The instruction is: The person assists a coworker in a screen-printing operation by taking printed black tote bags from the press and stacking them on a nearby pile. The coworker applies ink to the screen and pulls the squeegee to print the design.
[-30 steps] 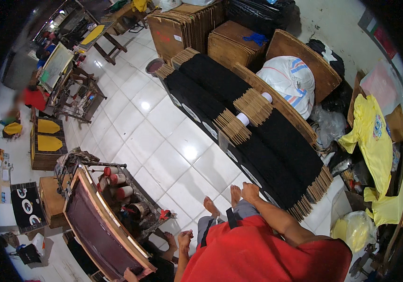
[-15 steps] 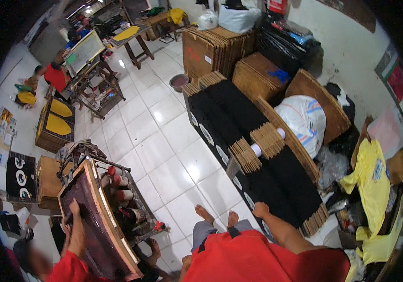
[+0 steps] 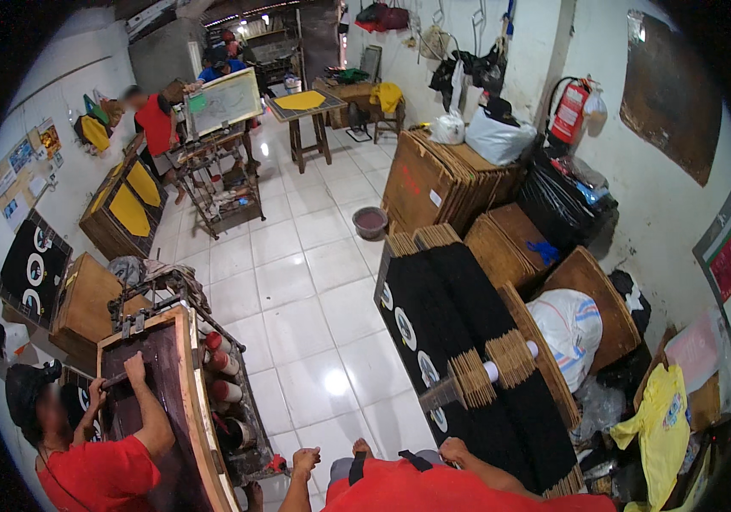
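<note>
My left hand (image 3: 306, 462) is raised low in the view, between the screen-printing frame (image 3: 185, 367) and my red shirt. Its fingers are curled and nothing shows in them. My right hand (image 3: 453, 450) is at the near left edge of the black fabric panels (image 3: 502, 444), with fingers curled and partly hidden. Whether it touches the fabric I cannot tell. The panels lie on stacked brown boards (image 3: 473, 380), and white round prints (image 3: 406, 328) show along their left side.
At left a co-worker (image 3: 110, 465) in red holds a squeegee (image 3: 114, 381) over the screen frame. Ink bottles (image 3: 227, 391) stand on a rack beside it. A bucket (image 3: 371, 222) stands on the tiled floor (image 3: 297, 316). A white sack (image 3: 563, 328) and a yellow shirt (image 3: 657, 418) are at right.
The view has tilted up and turned. My left hand has come up into clear sight. My right hand is nearer my body along the panels' edge. The co-worker now has both hands on the squeegee.
</note>
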Demonstrator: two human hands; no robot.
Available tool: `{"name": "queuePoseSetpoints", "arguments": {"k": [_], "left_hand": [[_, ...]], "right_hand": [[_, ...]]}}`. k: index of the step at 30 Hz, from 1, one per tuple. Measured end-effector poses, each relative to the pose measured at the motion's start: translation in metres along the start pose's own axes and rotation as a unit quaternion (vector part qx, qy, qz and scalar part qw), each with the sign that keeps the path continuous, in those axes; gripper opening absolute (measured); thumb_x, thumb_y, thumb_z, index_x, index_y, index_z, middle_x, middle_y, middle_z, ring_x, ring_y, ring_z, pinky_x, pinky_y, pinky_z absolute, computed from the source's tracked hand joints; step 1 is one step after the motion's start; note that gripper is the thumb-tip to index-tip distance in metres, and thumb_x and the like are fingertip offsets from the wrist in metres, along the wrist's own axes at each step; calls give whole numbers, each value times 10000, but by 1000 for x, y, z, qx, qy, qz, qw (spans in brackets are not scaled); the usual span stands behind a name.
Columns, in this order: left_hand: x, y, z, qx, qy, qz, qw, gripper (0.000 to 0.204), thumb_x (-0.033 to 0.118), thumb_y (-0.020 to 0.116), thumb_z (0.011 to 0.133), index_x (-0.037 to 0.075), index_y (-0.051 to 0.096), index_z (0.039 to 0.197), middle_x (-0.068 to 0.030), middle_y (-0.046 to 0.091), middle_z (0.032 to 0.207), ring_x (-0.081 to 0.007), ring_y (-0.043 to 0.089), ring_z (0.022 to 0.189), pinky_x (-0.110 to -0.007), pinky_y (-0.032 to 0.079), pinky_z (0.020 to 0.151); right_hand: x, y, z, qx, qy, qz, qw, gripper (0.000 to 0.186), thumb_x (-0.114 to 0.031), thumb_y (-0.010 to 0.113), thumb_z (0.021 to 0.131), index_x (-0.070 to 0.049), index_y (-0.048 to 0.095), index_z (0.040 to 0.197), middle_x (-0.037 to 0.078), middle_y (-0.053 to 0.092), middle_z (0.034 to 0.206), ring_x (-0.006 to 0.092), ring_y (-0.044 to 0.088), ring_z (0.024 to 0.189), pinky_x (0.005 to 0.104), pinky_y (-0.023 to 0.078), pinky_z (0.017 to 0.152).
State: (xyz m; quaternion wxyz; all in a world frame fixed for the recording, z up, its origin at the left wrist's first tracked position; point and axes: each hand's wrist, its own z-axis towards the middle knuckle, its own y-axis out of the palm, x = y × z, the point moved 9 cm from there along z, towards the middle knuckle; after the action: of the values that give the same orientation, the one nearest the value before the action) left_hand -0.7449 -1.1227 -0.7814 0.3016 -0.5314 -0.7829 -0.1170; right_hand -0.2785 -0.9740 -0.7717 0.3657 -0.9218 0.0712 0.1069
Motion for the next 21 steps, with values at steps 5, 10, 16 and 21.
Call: {"name": "queuePoseSetpoints", "arguments": {"k": [5,10,16,21], "left_hand": [[-3,-33,26,31,34,-1,999,272,301,681,753,45,597,722,-48,602,599,-153,541,466,-262,386,421],[-89,-36,49,-28,-125,86,988,258,302,577,827,72,620,936,-90,655,836,-200,624,727,-370,444,601],[-147,-3,32,-23,-134,90,987,315,336,487,860,92,619,1010,-97,662,872,-198,631,748,-366,467,631],[-111,57,14,-64,91,519,847,408,469,488,756,157,657,957,-99,666,878,-253,642,800,-392,493,657]], "right_hand": [[-63,-58,4,80,23,207,975,162,-188,607,727,-50,669,784,97,642,718,193,606,609,317,479,565],[-80,-81,23,91,-14,182,979,105,-112,614,748,-39,662,806,80,639,703,145,597,573,286,480,535],[-33,-55,73,-18,-57,-106,993,440,-411,574,776,8,659,882,176,642,923,297,623,872,381,477,770],[-26,-70,104,-89,-144,-262,950,384,-337,594,685,-7,667,870,165,643,929,313,613,894,384,467,797]]}}
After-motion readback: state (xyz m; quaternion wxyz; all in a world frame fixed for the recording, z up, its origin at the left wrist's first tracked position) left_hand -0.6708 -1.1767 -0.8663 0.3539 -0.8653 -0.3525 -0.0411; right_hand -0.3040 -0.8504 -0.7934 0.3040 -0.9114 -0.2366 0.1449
